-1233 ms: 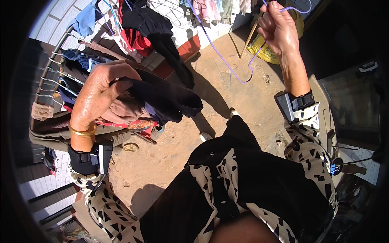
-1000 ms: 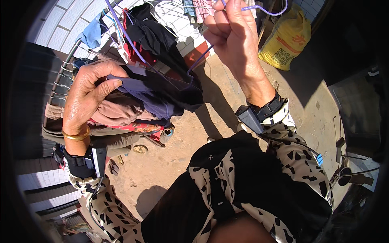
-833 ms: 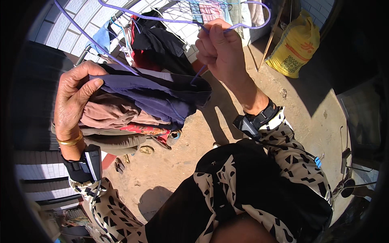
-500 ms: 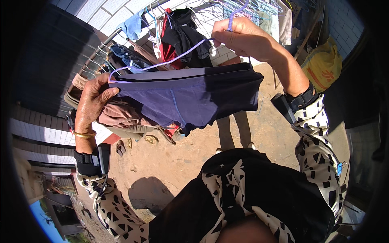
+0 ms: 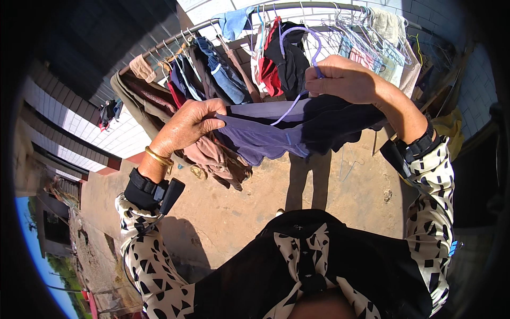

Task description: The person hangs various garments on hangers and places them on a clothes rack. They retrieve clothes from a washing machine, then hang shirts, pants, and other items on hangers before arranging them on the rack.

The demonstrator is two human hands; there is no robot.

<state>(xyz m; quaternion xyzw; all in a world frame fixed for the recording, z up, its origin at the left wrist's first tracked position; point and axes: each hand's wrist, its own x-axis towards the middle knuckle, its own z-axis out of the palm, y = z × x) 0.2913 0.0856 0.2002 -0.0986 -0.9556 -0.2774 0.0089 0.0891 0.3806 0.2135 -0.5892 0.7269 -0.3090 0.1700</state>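
Note:
My left hand (image 5: pixel 188 126) pinches the waistband of a pair of dark blue shorts (image 5: pixel 255 139) near its left end. Closed fingers of my right hand (image 5: pixel 342 80) grip a purple hanger (image 5: pixel 320 47) below its hook, which curves up and to the left. One arm of the hanger slopes down into the waist opening; its end is hidden inside the cloth. The shorts stretch sideways in front of me, their right part in shadow beneath my right hand. A pinkish-brown garment (image 5: pixel 210 159) hangs below and behind my left hand.
A bent metal rod (image 5: pixel 287 7) beyond my hands carries jeans (image 5: pixel 220 72), a black garment (image 5: pixel 289 56), a blue cloth (image 5: pixel 234 24) and several bare hangers (image 5: pixel 353 26). One wire hanger (image 5: pixel 350 167) lies on the concrete ground (image 5: pixel 255 196). A yellow sack (image 5: pixel 451 127) stands at the right.
The hanger's left end has gone from outside, by my left hand, down into the waist opening. My right hand has come lower, near the waistband, and the view has shifted.

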